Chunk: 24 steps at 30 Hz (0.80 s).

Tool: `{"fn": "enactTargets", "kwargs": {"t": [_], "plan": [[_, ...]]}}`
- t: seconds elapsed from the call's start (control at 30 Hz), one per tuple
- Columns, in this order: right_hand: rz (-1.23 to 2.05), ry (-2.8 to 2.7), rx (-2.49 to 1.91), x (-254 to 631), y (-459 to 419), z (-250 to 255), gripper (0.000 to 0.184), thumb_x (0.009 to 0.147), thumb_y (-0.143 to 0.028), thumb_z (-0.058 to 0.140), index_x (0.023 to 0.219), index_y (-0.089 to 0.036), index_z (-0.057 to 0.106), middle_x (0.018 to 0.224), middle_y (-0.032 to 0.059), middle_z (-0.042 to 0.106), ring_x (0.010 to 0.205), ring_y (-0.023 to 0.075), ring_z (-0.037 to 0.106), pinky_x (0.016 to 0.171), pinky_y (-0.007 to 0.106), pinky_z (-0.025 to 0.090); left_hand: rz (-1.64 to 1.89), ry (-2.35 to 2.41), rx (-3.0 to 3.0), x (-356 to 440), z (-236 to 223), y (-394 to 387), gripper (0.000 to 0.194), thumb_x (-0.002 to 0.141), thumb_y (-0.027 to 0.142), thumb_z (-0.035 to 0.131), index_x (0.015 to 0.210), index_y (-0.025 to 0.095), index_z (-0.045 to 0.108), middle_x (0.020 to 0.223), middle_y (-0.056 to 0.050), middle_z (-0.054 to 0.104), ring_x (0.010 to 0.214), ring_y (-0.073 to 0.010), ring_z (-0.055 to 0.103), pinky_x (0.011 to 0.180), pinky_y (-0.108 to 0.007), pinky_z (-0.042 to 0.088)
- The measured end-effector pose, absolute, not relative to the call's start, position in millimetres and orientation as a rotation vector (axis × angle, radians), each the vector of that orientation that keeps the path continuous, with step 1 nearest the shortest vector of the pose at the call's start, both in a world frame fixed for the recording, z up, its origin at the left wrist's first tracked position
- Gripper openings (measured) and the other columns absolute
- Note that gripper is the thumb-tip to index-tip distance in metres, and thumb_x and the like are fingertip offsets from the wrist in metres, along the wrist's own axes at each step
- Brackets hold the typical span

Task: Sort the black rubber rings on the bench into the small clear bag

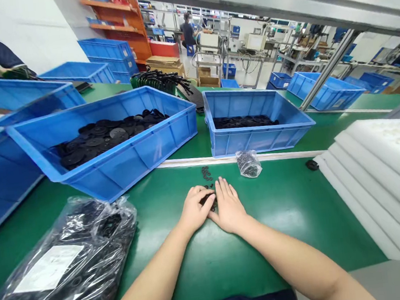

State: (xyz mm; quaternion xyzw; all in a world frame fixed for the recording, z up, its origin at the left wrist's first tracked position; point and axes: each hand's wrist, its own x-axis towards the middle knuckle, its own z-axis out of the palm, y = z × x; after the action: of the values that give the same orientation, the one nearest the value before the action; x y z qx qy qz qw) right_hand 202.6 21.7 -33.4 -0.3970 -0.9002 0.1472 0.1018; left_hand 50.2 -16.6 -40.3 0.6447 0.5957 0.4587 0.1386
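Small black rings (206,172) lie loose on the green table in front of my hands. More small black pieces (207,199) show in the gap between the two hands, partly covered by them. My left hand (195,210) curves around these pieces from the left, thumb and forefinger apart. On the other side my right hand (230,208) rests flat on its edge or palm, fingers stretched forward, its thumb close to the left one. Just beyond it stands a small clear bag (248,164) of tiny dark parts.
Two blue bins (142,149) (252,139) with black discs stand behind. A large plastic bag (72,265) of black rings lies left. White foam sheets (366,189) are stacked right, beside a black roundish part (312,165). A metal beam (241,1) crosses overhead.
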Motion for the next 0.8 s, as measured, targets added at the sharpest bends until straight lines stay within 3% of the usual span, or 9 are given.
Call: {"fn": "enactTargets", "kwargs": {"t": [0.2,0.43,0.6,0.67,0.8], "plan": [[0.424,-2.747,-0.841,186,46,-31,0.068,0.097,-0.047,0.052,0.153,-0.012,0.037,0.162,0.0158,0.031,0.153,0.0288,0.018,0.123,0.049,0.021,1.580,1.883,1.503,41,-42,-17,0.032,0.096,0.039,0.044,0.078,0.020,0.062,0.085,-0.006,0.066,0.085,-0.0197,0.062,0.082,-0.034,0.049],[0.505,-2.764,-0.697,214,36,-34,0.058,0.097,-0.034,0.054,0.150,-0.013,0.043,0.153,0.0154,0.046,0.149,0.0266,0.031,0.121,0.047,0.029,1.402,1.880,1.620,51,-38,-20,0.031,0.098,0.040,0.040,0.086,0.021,0.062,0.085,-0.005,0.068,0.084,-0.0198,0.063,0.080,-0.033,0.049],[0.666,-2.580,-0.790,239,46,-33,0.066,0.089,-0.037,0.064,0.148,-0.015,0.046,0.156,0.0169,0.041,0.147,0.0284,0.035,0.119,0.051,0.032,1.495,1.781,1.465,49,-45,-23,0.035,0.100,0.043,0.037,0.096,0.020,0.063,0.094,-0.007,0.070,0.088,-0.0198,0.068,0.082,-0.033,0.052],[0.794,-2.458,-0.815,243,52,-33,0.067,0.087,-0.038,0.066,0.148,-0.017,0.046,0.155,0.0158,0.043,0.144,0.0264,0.041,0.118,0.048,0.035,1.555,1.805,1.398,47,-48,-22,0.036,0.101,0.043,0.035,0.104,0.019,0.062,0.100,-0.008,0.070,0.092,-0.0206,0.068,0.084,-0.035,0.053],[0.808,-2.368,-0.854,241,59,-35,0.053,0.090,-0.029,0.059,0.142,-0.019,0.054,0.146,0.0134,0.055,0.137,0.0242,0.049,0.115,0.047,0.038,1.431,1.873,1.686,49,-49,-20,0.030,0.098,0.040,0.045,0.111,0.018,0.061,0.112,-0.012,0.068,0.108,-0.0247,0.063,0.098,-0.043,0.050]]}}
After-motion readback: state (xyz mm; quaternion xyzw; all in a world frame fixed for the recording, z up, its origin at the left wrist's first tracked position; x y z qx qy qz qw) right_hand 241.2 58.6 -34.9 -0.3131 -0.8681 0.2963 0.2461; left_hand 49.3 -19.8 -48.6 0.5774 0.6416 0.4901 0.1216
